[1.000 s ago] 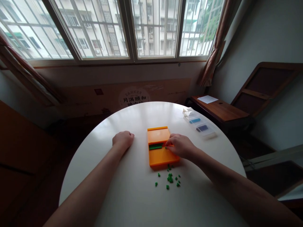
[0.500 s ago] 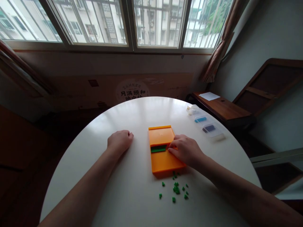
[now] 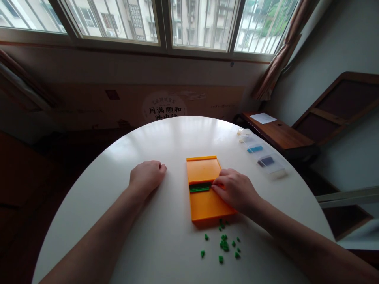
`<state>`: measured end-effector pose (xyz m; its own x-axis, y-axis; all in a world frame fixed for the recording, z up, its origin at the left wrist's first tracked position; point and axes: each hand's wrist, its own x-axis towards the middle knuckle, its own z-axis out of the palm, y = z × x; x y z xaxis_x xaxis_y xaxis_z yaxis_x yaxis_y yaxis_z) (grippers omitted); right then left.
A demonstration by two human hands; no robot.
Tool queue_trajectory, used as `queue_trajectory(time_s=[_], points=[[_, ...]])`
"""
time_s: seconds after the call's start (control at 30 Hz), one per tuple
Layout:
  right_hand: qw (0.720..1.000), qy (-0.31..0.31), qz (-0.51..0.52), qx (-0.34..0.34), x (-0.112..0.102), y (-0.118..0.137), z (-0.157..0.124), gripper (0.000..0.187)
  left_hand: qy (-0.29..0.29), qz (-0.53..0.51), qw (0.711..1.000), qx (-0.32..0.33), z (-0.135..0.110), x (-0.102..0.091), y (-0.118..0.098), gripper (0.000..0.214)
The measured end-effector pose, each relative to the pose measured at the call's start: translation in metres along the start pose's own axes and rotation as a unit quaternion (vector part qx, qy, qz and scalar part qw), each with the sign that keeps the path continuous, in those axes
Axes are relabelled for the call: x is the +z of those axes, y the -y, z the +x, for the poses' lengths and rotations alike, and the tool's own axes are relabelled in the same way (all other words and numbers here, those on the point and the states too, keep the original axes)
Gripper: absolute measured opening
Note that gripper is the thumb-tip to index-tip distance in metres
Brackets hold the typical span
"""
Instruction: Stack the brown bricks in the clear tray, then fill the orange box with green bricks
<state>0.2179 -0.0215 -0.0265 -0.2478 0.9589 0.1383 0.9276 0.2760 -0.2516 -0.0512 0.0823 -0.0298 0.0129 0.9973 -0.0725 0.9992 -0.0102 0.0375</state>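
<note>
An orange flat case (image 3: 207,201) lies on the round white table (image 3: 166,138), with a green strip of small pieces (image 3: 199,188) showing in its slot. My right hand (image 3: 237,189) rests on the case's right side, fingertips pinched together at the end of the green strip; what they hold is too small to make out. My left hand (image 3: 147,175) lies on the table left of the case, curled into a loose fist with nothing in it. Several tiny green pieces (image 3: 223,244) are scattered on the table just in front of the case.
Clear plastic boxes (image 3: 262,156) with blue and dark pieces sit near the table's right edge. A wooden side table (image 3: 278,134) with a sheet of paper stands beyond, a window and cardboard sheet behind.
The view has tilted down and shifted, so everything sits lower in the picture. Both hands keep their places relative to the case; the right fingertips stay at the green strip.
</note>
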Motion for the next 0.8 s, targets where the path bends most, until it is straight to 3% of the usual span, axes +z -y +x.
queue_trajectory(time_s=[0.8], points=[[1.0,-0.008,-0.004,0.004,0.0018,-0.0003,-0.0036,0.02,0.003,0.014,1.0,0.006,-0.0005,-0.0011,-0.0004,0.046]])
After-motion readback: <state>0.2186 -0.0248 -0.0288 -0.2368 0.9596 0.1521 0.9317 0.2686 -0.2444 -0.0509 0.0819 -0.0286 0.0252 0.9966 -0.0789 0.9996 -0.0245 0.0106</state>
